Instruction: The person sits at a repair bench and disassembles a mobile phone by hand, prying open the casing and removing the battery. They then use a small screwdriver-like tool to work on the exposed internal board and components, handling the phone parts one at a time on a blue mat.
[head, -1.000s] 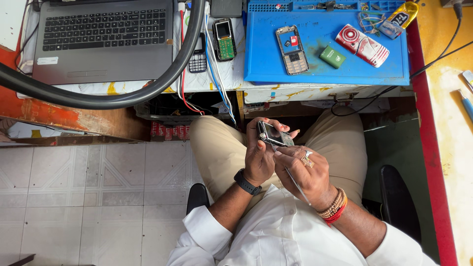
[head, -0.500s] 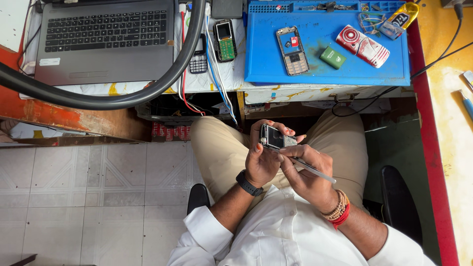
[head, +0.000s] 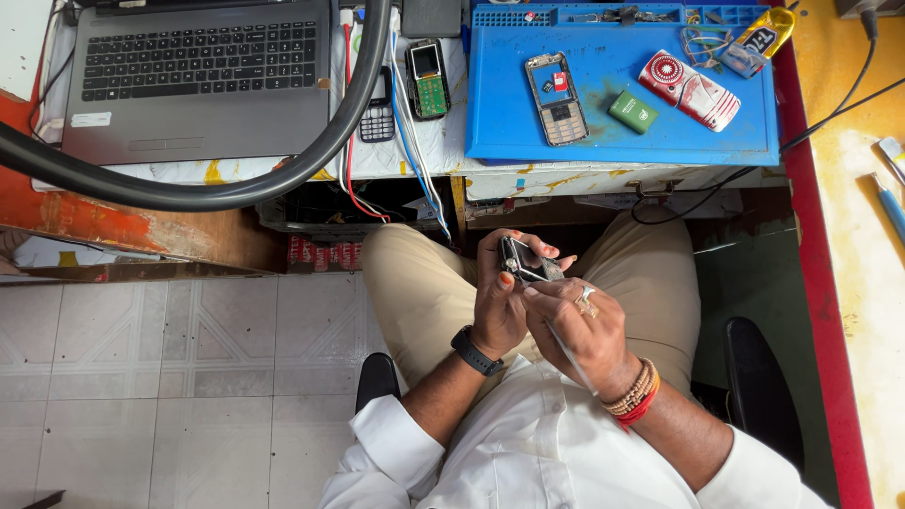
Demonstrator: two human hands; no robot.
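Seen from above, near the centre of the frame, a small dark mobile phone (head: pixel 524 260) is held over the lap of a seated person in a white shirt and tan trousers. The left hand (head: pixel 500 297) is wrapped around the phone's lower end, its fingers curled closed on the body and the thumb pressed against the near edge. The right hand (head: pixel 577 320) is closed around a thin metal tool (head: pixel 568 347), whose shaft runs down toward the wrist; the tip is hidden at the phone's edge, so it cannot be told whether it touches a seam or a screw. For this work to be done well, the phone is best kept steady in the left grip and braced against the lap, while the tool is guided with light, controlled pressure so that it does not slip toward the thumb. In the upper part of the frame, a blue work mat (head: pixel 735 132) is laid on the bench; on it are placed an opened phone frame (head: pixel 556 98), a small green battery (head: pixel 633 112) and a red and white phone cover (head: pixel 689 90). To the upper left, a grey laptop (head: pixel 198 80) is set, with a thick black hose (head: pixel 236 184) curved in front of it.
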